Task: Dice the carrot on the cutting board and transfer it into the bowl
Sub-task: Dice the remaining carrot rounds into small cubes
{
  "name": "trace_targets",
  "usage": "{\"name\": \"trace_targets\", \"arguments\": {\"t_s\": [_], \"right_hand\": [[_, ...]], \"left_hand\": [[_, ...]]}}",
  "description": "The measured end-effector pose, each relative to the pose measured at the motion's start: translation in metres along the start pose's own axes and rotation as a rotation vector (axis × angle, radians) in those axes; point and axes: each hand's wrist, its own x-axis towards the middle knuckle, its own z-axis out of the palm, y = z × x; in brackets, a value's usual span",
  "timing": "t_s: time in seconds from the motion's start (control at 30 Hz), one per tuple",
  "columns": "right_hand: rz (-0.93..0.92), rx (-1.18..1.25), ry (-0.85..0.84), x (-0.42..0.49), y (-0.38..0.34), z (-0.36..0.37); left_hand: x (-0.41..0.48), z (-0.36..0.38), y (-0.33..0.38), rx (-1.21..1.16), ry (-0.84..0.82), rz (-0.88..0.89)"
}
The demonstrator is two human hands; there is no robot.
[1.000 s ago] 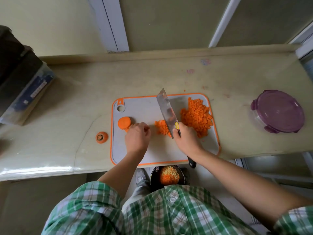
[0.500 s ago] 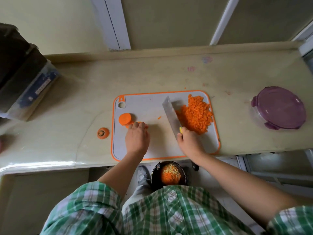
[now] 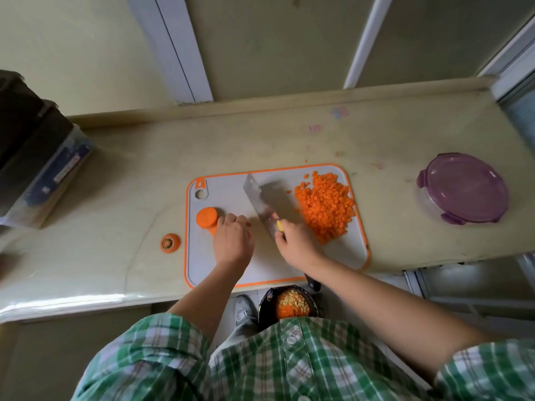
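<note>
I'm seeing right hand (image 3: 295, 241) gripping the knife (image 3: 260, 201), blade angling away from it over the board (image 3: 225, 270); can't tell if it's touching. Left hand (image 3: 233, 241) curling over the carrot (image 3: 207, 218), stub sticking out to its left. Dice pile (image 3: 325, 209) sitting just right of the right hand. Bowl (image 3: 266, 302) sitting below the wrists, under the counter edge.

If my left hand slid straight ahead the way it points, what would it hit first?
Probably the knife blade, slanting across the cutting board just beyond the left hand; depth is unclear.
</note>
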Motion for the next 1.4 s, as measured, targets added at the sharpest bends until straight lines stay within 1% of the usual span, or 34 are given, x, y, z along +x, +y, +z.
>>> {"name": "trace_targets", "arguments": {"t_s": [0.1,0.2,0.3,0.37,0.5,0.63,0.73,0.87,0.93,1.0,1.1,1.13,1.2,1.27,1.33,1.4], "right_hand": [[0.002,-0.030,-0.024,-0.004,0.000,0.009],[0.119,0.043,0.021,-0.006,0.021,0.006],[0.204,0.023,0.061,-0.006,0.044,-0.008],[0.185,-0.008,0.053,-0.007,0.050,-0.017],[0.090,0.044,0.060,-0.005,0.037,-0.018],[0.023,0.014,-0.033,-0.001,0.012,0.003],[0.051,0.014,-0.024,-0.002,0.017,0.005],[0.134,0.010,0.020,-0.007,0.042,-0.013],[0.146,0.004,0.071,-0.008,0.048,-0.025],[0.144,-0.034,0.123,-0.008,0.045,-0.032],[0.117,-0.144,0.160,-0.007,0.032,-0.036],[0.101,-0.193,0.153,-0.008,0.029,-0.036],[0.059,-0.281,0.117,-0.012,0.023,-0.036],[0.008,-0.265,0.106,-0.015,0.023,-0.034],[-0.011,-0.120,0.093,-0.017,0.028,-0.035],[0.023,0.065,0.107,-0.019,0.039,-0.038]], "left_hand": [[0.001,0.002,-0.004,0.073,-0.021,0.033],[0.003,0.005,-0.006,0.078,-0.034,0.035],[0.007,0.007,-0.003,0.068,-0.043,0.035],[0.009,0.008,-0.001,0.075,-0.047,0.042],[0.012,0.008,0.002,0.111,-0.042,0.067],[0.012,0.007,0.004,0.141,-0.022,0.093],[0.012,0.008,0.001,0.125,-0.026,0.090],[0.015,0.006,0.000,0.077,-0.047,0.088],[0.017,0.006,0.007,-0.017,-0.053,0.073],[0.017,0.001,0.019,-0.256,-0.092,0.016],[0.016,-0.013,0.051,-0.766,-0.331,-0.100],[0.015,-0.017,0.063,-0.866,-0.394,-0.122],[0.016,-0.015,0.079,-0.910,-0.413,-0.124],[0.017,-0.010,0.087,-0.862,-0.352,-0.145],[0.019,-0.005,0.086,-0.845,-0.310,-0.180],[0.019,-0.005,0.084,-0.901,-0.298,-0.217]]}}
